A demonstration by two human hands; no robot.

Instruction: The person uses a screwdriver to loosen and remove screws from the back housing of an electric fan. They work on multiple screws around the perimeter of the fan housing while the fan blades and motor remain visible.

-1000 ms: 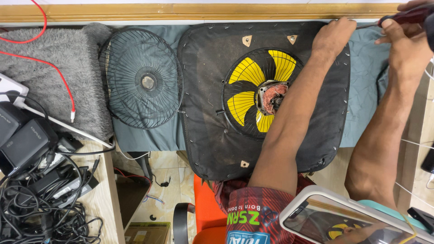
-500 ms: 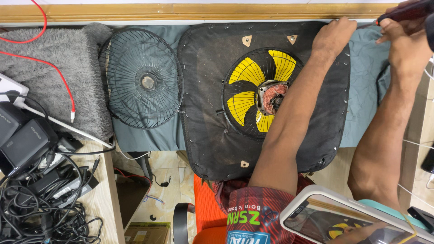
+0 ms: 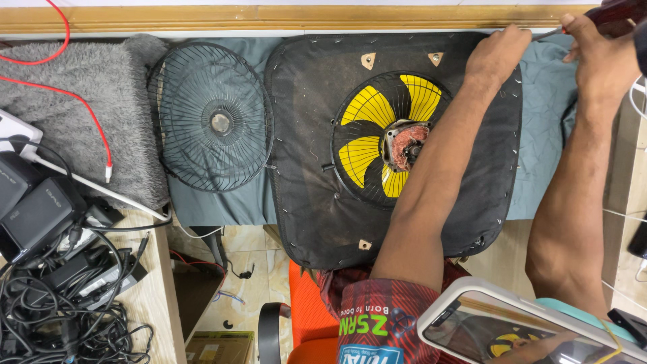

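Black fan housing [image 3: 317, 168], yellow blades [image 3: 377, 128], flat on the counter [image 3: 546, 128], centre. Our left hand [image 3: 495, 54] presses its far right corner, fingers curled. Our right hand [image 3: 596, 54], far right, fingers closed around a red-handled screwdriver [image 3: 606, 15]. Detached wire grille [image 3: 212, 118] lies left.

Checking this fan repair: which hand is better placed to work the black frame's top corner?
Likely right. The right hand grips the red-handled screwdriver, its tip at that corner; the left hand only rests on the black frame.

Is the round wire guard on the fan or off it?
Off. The wire guard lies flat beside the fan, whose yellow blades show bare.
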